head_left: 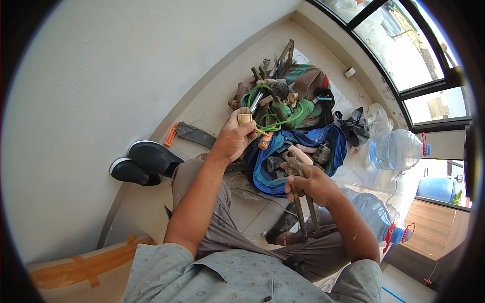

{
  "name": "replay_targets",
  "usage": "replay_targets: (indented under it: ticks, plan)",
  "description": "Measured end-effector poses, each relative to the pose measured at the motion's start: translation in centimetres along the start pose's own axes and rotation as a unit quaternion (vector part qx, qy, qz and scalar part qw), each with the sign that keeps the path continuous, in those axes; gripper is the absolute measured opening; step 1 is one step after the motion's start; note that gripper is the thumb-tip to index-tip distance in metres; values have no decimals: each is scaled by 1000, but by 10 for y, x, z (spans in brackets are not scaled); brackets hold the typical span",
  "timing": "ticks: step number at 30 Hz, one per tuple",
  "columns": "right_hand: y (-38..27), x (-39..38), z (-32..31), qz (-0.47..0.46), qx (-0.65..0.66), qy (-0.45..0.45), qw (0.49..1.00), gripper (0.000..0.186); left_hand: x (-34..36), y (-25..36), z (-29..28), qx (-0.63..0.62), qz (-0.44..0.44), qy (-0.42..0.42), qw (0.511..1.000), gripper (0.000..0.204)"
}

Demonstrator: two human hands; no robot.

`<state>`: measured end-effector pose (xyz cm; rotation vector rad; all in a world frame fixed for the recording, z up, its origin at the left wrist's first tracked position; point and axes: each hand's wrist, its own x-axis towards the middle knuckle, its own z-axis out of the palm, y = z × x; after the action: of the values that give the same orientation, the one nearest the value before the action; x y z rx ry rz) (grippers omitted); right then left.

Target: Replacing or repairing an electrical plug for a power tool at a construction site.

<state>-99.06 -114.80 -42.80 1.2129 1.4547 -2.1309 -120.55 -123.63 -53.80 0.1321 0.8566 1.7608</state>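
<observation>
In my left hand, closed fingers hold up a small pale yellow piece with an uneven top; its kind is unclear. My right hand is wrapped round rusty pincers, their head up and their two handles hanging toward my lap. Beyond the pincers lies an open blue bag with grimy tools and bits inside. Just past my left hand, a green power tool with a bright green cord rests on a heap of tools and a camouflage-coloured bag.
A machete with an orange handle and dark slip-on shoes lie by the left wall. Large clear water bottles stand at the right, below black-framed windows. A taped cardboard box is at the lower left.
</observation>
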Motion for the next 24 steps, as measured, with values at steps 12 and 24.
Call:
replay_targets:
  ticks: [12, 24]
  plan:
    - [25, 7, 10, 46, 39, -117, 991, 50, -14, -4, 8, 182, -97, -92, 974, 45]
    - [25, 10, 9, 65, 39, -158, 984, 49, -17, -4, 12, 241, -114, -121, 956, 47]
